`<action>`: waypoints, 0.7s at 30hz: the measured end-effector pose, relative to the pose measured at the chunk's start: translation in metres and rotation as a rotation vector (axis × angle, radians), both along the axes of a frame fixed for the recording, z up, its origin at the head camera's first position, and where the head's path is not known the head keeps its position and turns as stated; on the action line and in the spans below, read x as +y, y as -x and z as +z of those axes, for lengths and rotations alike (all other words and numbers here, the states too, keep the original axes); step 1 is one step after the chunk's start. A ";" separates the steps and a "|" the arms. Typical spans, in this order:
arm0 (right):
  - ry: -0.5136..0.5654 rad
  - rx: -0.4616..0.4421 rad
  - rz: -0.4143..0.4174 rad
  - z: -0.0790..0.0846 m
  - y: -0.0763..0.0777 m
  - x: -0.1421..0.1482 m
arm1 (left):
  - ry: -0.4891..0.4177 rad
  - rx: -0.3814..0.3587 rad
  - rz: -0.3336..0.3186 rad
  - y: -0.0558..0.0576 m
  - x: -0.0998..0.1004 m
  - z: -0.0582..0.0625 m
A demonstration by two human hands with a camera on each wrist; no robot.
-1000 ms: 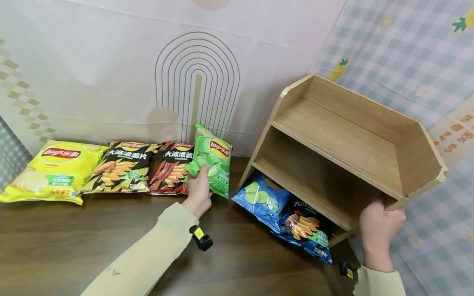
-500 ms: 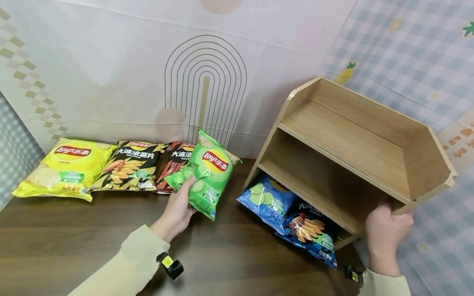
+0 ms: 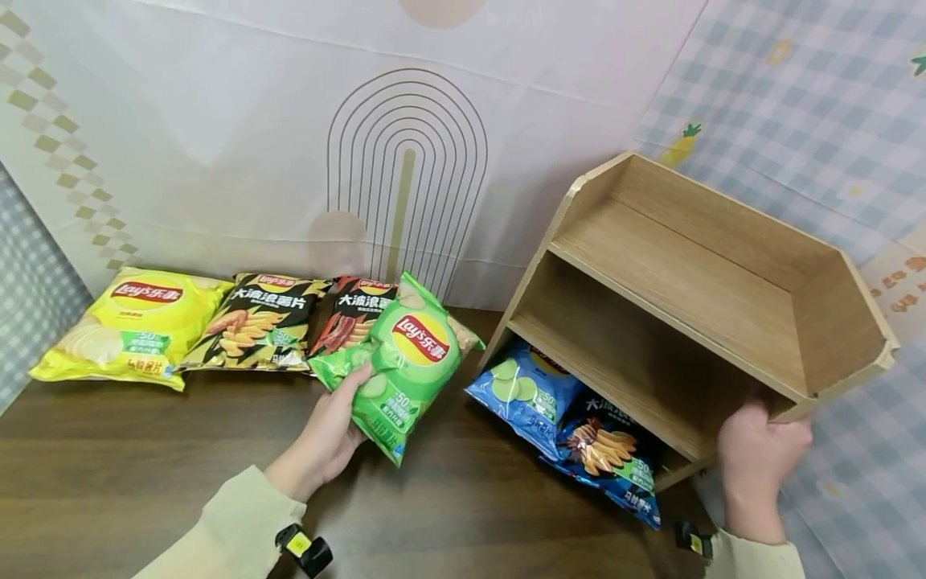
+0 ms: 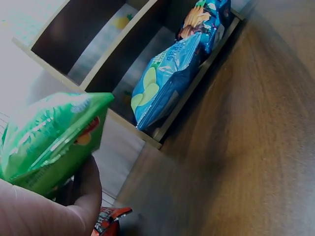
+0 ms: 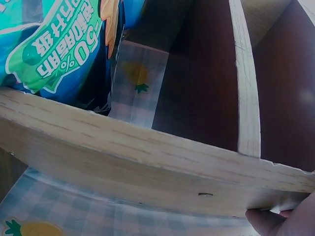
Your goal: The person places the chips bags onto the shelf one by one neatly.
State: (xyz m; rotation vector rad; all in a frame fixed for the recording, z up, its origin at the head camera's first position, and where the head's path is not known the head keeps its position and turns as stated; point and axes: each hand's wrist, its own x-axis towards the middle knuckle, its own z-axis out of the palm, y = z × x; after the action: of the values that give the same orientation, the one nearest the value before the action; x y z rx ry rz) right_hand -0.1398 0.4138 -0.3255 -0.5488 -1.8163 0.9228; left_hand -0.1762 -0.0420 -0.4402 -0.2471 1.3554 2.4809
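A green Lay's chip bag [image 3: 415, 362] is held up over the table by my left hand [image 3: 325, 434], which pinches its left edge. In the left wrist view the green chip bag [image 4: 51, 137] tilts above my thumb. My right hand [image 3: 760, 458] grips the right side of a wooden shelf unit [image 3: 694, 273]; some of its fingers are hidden behind the panel. In the right wrist view, fingertips [image 5: 266, 221] lie against the side panel's outer face. A light blue chip bag [image 3: 524, 394] and a dark blue chip bag [image 3: 604, 454] lean in the bottom compartment.
Along the back wall lie a yellow chip bag [image 3: 137, 326], a black and gold chip bag [image 3: 256, 322] and a red and black chip bag [image 3: 347, 310], partly covered by the green one. All rest on a brown wooden table [image 3: 181, 442]. Patterned cloth [image 3: 239, 129] hangs behind.
My left hand has drawn the green chip bag from near the back wall toward me and slightly left, tilting it. My right hand stays on the shelf unit. The head view has shifted slightly.
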 end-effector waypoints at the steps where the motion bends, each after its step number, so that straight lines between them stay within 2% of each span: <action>1: -0.002 -0.001 -0.002 0.000 0.000 0.000 | 0.006 0.005 -0.008 -0.001 0.000 0.000; 9: -0.023 0.004 -0.004 -0.001 0.000 0.003 | 0.028 0.069 -0.097 -0.011 0.002 0.003; 14: -0.022 0.012 -0.005 -0.001 0.000 0.004 | 0.049 0.100 -0.179 -0.016 0.009 0.007; 18: -0.015 -0.009 -0.017 -0.001 -0.001 0.003 | 0.066 0.128 -0.245 -0.019 0.015 0.010; 21: -0.002 -0.021 -0.018 -0.001 -0.001 0.004 | 0.063 0.140 -0.269 -0.020 0.021 0.012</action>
State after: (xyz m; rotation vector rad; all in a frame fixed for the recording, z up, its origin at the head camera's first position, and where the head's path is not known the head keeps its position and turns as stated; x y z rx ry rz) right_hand -0.1390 0.4175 -0.3266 -0.5747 -1.8278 0.9067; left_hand -0.1557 -0.0214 -0.4278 0.0925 1.4194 2.2692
